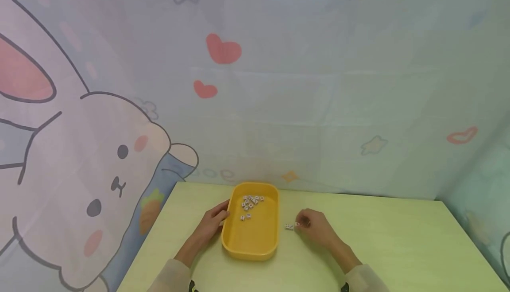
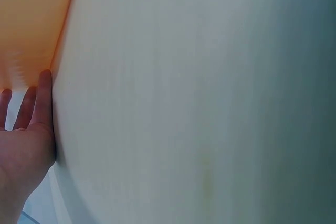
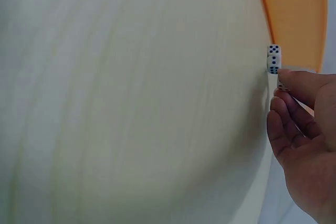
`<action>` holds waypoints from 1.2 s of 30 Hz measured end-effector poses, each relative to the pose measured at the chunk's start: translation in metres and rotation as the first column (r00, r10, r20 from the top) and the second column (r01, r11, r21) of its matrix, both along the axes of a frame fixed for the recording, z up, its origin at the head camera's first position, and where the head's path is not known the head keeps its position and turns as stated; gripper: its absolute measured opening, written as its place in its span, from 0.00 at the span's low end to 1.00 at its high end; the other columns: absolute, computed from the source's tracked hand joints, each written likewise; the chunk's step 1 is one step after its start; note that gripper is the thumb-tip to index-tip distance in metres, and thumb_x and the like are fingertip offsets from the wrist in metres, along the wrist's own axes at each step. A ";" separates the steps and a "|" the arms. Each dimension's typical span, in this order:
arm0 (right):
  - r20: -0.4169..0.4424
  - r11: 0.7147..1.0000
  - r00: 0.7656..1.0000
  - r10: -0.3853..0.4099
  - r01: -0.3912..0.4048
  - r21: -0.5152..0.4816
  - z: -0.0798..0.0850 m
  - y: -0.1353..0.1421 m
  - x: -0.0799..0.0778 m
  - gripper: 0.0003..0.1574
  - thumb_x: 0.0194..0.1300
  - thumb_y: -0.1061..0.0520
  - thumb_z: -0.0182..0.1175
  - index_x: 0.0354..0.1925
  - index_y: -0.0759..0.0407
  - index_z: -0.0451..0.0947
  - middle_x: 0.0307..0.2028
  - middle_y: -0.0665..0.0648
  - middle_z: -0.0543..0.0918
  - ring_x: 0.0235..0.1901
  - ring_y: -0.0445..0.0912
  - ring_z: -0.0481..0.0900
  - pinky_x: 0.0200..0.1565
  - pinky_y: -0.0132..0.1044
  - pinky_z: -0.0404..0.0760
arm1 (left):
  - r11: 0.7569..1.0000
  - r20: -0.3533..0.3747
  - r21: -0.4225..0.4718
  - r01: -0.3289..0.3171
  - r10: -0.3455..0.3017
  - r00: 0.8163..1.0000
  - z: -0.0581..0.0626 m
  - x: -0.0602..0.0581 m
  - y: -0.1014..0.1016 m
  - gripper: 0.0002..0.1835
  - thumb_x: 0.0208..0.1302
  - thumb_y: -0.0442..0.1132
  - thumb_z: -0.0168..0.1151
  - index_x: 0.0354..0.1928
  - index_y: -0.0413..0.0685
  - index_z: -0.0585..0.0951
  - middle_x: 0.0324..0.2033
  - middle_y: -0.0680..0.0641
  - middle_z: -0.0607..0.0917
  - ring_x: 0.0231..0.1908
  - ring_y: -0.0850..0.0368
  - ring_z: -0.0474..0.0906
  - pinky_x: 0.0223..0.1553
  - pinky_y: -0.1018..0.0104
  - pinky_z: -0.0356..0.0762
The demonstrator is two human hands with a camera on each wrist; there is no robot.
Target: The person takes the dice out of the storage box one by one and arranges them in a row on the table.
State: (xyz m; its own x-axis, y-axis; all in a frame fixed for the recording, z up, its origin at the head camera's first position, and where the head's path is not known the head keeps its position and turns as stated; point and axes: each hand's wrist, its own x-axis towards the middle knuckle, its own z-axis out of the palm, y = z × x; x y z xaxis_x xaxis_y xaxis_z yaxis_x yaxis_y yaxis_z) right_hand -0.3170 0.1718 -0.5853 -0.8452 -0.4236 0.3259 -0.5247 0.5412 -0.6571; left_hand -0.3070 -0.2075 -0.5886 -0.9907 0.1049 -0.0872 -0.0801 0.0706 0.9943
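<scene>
A yellow tray stands on the table, with several white dice inside, mostly toward its far end. Against the tray's left side rests my left hand; in the left wrist view its straight fingers touch the outer wall. To the right of the tray, my right hand pinches a white die between thumb and fingers, partly hidden by them. That die is at the right end of a short row of dice on the table, close to the tray's right wall.
The pale yellow-green table extends to both sides. Behind it hangs a cloth backdrop printed with a rabbit, hearts and stars, close along the table's far edge.
</scene>
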 end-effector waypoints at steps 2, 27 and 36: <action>0.013 1.000 1.000 0.014 -0.014 0.019 -0.003 0.001 0.000 0.09 0.63 0.69 0.71 0.36 0.57 0.84 0.33 0.48 0.83 0.34 0.38 0.77 0.36 0.34 0.81 | 1.000 0.000 0.000 -0.005 0.005 1.000 0.000 0.000 0.000 0.29 0.80 0.40 0.56 0.79 0.45 0.70 0.76 0.41 0.71 0.67 0.43 0.77 0.62 0.51 0.82; 0.059 0.997 0.998 -0.017 0.013 0.075 -0.012 -0.010 0.002 0.08 0.61 0.64 0.75 0.35 0.55 0.86 0.31 0.48 0.77 0.32 0.41 0.74 0.37 0.34 0.76 | 1.000 0.012 0.011 0.022 -0.022 1.000 -0.001 0.002 -0.003 0.29 0.80 0.39 0.55 0.79 0.45 0.69 0.77 0.41 0.70 0.68 0.43 0.76 0.62 0.51 0.82; 0.047 1.000 0.999 -0.008 0.007 0.011 0.010 -0.014 -0.004 0.11 0.64 0.62 0.74 0.45 0.62 0.86 0.37 0.52 0.84 0.37 0.43 0.78 0.40 0.36 0.81 | 1.000 0.012 0.004 0.031 -0.031 0.999 0.000 0.002 -0.003 0.30 0.80 0.41 0.55 0.80 0.45 0.68 0.77 0.40 0.69 0.69 0.42 0.75 0.63 0.50 0.81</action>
State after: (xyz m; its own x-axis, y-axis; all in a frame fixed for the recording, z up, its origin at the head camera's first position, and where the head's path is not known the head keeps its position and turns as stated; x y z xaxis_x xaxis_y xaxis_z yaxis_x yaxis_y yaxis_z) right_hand -0.3209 0.1583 -0.5753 -0.8625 -0.4206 0.2815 -0.4895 0.5519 -0.6752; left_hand -0.3047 -0.2104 -0.5890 -0.9858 0.1362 -0.0983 -0.0895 0.0692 0.9936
